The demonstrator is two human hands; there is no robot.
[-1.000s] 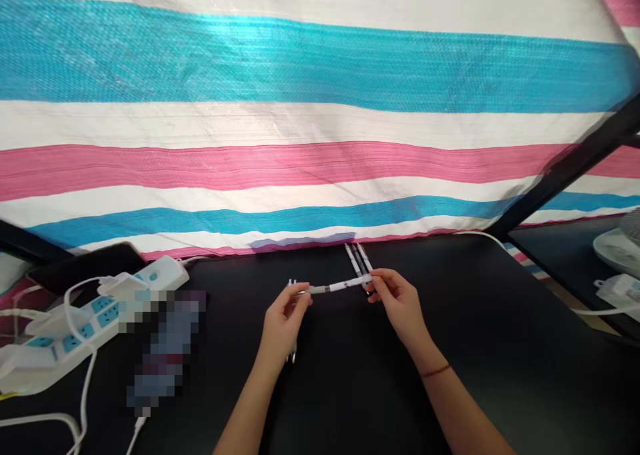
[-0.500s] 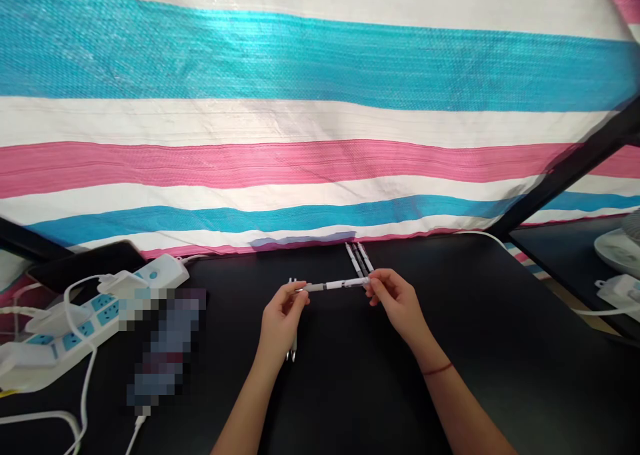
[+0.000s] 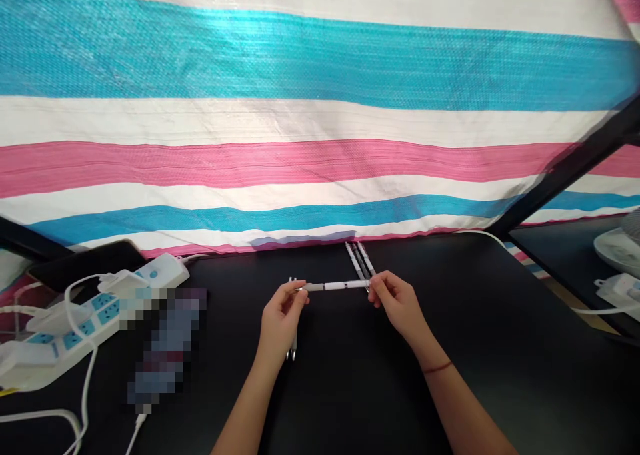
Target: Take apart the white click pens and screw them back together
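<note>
A slim white and grey pen (image 3: 336, 286) lies level between my two hands above the black table. My left hand (image 3: 285, 314) pinches its grey end, and my right hand (image 3: 395, 300) pinches its white end. Beyond my right hand, several white and dark pens (image 3: 359, 260) lie side by side on the table, their near ends partly hidden behind the held pen and fingers. More pens (image 3: 293, 348) lie under my left hand; only their ends show past it.
On the left stand a white power strip (image 3: 163, 273) with plugs and cables and a blurred-out phone-like object (image 3: 170, 345) on a white cord. A striped sheet (image 3: 320, 162) hangs behind the black table (image 3: 360, 388). At far right are a white appliance (image 3: 620, 250) and an adapter (image 3: 620, 290).
The held pen has turned about its length, so its dark markings show less. My right hand has shifted very slightly; my left hand stays in place.
</note>
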